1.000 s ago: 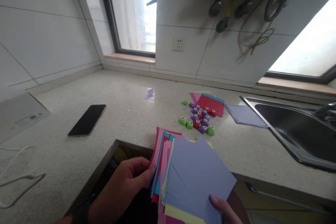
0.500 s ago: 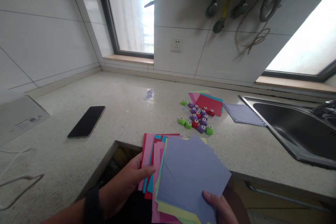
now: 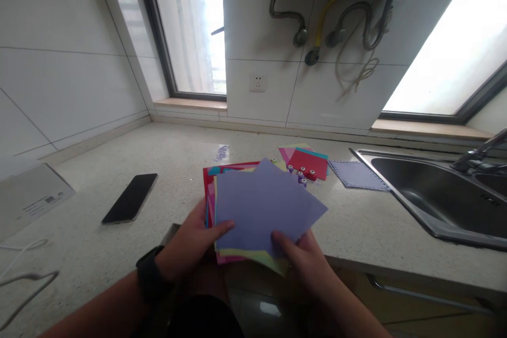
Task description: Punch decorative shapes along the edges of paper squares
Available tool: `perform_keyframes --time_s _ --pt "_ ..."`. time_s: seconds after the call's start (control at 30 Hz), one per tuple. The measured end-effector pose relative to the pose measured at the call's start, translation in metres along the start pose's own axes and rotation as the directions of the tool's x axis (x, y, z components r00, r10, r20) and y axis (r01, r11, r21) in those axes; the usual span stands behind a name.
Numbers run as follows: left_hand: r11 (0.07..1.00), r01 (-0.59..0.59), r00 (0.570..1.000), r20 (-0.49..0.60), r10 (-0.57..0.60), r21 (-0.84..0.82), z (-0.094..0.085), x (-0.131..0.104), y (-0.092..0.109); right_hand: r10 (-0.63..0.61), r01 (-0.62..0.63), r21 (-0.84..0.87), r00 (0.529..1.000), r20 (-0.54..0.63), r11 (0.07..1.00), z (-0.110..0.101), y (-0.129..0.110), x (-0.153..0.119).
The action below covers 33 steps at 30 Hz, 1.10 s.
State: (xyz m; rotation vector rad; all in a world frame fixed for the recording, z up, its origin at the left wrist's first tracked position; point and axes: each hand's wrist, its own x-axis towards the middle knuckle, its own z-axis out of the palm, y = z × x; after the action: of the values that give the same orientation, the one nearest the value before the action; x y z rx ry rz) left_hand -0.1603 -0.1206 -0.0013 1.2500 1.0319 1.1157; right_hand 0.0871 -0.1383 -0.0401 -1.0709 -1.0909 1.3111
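A stack of coloured paper (image 3: 257, 206), purple on top with yellow, pink, red and blue edges showing beneath, is held up in front of the counter edge. My left hand (image 3: 202, 235) grips its left side, thumb on the top sheet. My right hand (image 3: 297, 253) pinches the lower right part, thumb over the purple sheet and fingers hidden underneath. The top purple sheet sits turned, its corners jutting up and right. Behind the stack, several small purple and red craft punches (image 3: 303, 175) stand on the counter, partly hidden.
Red paper (image 3: 309, 162) with blue, pink and yellow sheets lies behind the punches. A purple sheet with a punched border (image 3: 358, 175) lies beside the steel sink (image 3: 431, 195). At left are a black phone (image 3: 130, 198), a white box (image 3: 35, 195) and a cable (image 3: 27, 275).
Both hands have raised the paper stack and brought its sheets closer together. The stack now covers most of the punches. The camera view has shifted slightly.
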Motion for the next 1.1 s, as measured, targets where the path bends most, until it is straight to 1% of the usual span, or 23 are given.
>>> perform_keyframes --time_s 0.03,0.07,0.1,0.13,0.17,0.23,0.33,0.43,0.53,0.73,0.9,1.0,1.1 --pt "0.99 -0.097 0.994 -0.045 0.102 0.098 -0.006 0.013 0.002 -0.109 0.111 -0.12 0.994 0.025 0.987 0.002 -0.006 0.016" --pt "0.967 -0.179 0.98 -0.06 0.192 0.18 -0.011 0.026 0.001 -0.202 0.208 -0.223 0.978 0.049 0.953 0.005 -0.011 0.032" --pt "0.944 -0.236 0.963 -0.076 0.259 0.229 -0.016 0.039 0.0 -0.277 0.288 -0.306 0.957 0.08 0.907 0.007 -0.015 0.047" --pt "0.926 -0.272 0.948 -0.091 0.304 0.264 -0.02 0.051 -0.003 -0.327 0.349 -0.37 0.937 0.124 0.861 0.01 -0.017 0.059" --pt "0.918 -0.287 0.942 -0.094 0.322 0.275 -0.023 0.061 -0.008 -0.369 0.392 -0.415 0.919 0.138 0.821 0.012 -0.018 0.069" --pt "0.91 -0.303 0.937 -0.086 0.339 0.285 -0.028 0.076 -0.018 -0.407 0.429 -0.479 0.9 0.156 0.766 0.016 -0.017 0.08" --pt "0.905 -0.314 0.937 -0.058 0.344 0.288 -0.03 0.085 -0.032 -0.404 0.425 -0.506 0.901 0.158 0.751 0.016 -0.011 0.083" --pt "0.905 -0.306 0.942 -0.042 0.332 0.297 -0.029 0.083 -0.037 -0.372 0.391 -0.462 0.918 0.135 0.796 0.013 -0.007 0.082" --pt "0.906 -0.293 0.948 -0.035 0.318 0.305 -0.024 0.081 -0.034 -0.349 0.353 -0.401 0.933 0.087 0.845 0.01 -0.006 0.085" --pt "0.907 -0.285 0.952 -0.023 0.306 0.309 -0.014 0.083 -0.024 -0.315 0.308 -0.285 0.949 0.024 0.908 0.01 -0.014 0.089" --pt "0.895 -0.273 0.95 -0.044 0.308 0.354 -0.01 0.082 -0.022 -0.272 0.27 -0.225 0.962 0.02 0.936 0.011 -0.02 0.084" --pt "0.887 -0.272 0.953 -0.025 0.303 0.373 -0.006 0.079 -0.019 -0.26 0.256 -0.201 0.966 0.006 0.946 0.011 -0.021 0.083" --pt "0.864 -0.27 0.952 -0.018 0.307 0.425 -0.001 0.075 -0.015 -0.256 0.256 -0.186 0.966 0.022 0.949 0.011 -0.023 0.084"
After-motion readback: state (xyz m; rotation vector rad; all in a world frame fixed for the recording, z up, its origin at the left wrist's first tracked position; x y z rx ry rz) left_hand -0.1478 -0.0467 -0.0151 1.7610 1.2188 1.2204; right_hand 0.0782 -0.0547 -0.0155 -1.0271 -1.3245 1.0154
